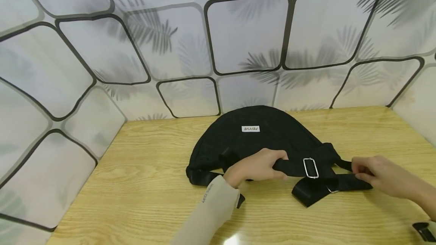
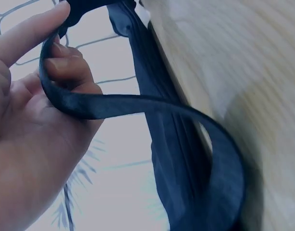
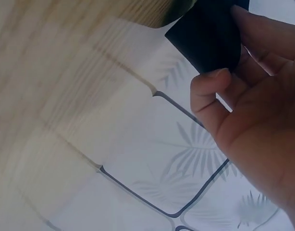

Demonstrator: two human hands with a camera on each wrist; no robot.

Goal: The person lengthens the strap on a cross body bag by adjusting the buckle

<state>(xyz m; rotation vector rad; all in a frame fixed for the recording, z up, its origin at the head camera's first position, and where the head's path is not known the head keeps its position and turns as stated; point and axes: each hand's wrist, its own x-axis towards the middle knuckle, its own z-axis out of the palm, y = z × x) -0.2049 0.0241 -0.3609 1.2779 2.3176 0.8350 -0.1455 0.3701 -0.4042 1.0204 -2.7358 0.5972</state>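
A black half-moon bag (image 1: 252, 143) with a small white label lies on the wooden table, its curved edge toward the back wall. Its black strap (image 1: 294, 167) runs along the near side through a silver slide buckle (image 1: 310, 168). My left hand (image 1: 260, 165) grips the strap just left of that buckle; in the left wrist view the strap (image 2: 123, 105) loops across the palm between thumb and fingers. Farther right, my right hand (image 1: 383, 175) pinches a part of the strap, seen as a dark webbing piece (image 3: 207, 41) in the right wrist view.
The wooden table (image 1: 129, 184) spreads out around the bag. A patterned wall covering (image 1: 248, 37) with leaf prints and dark outlines rises behind and at both sides. A folded strap loop (image 1: 308, 194) lies near the front, with a second metal ring partly showing.
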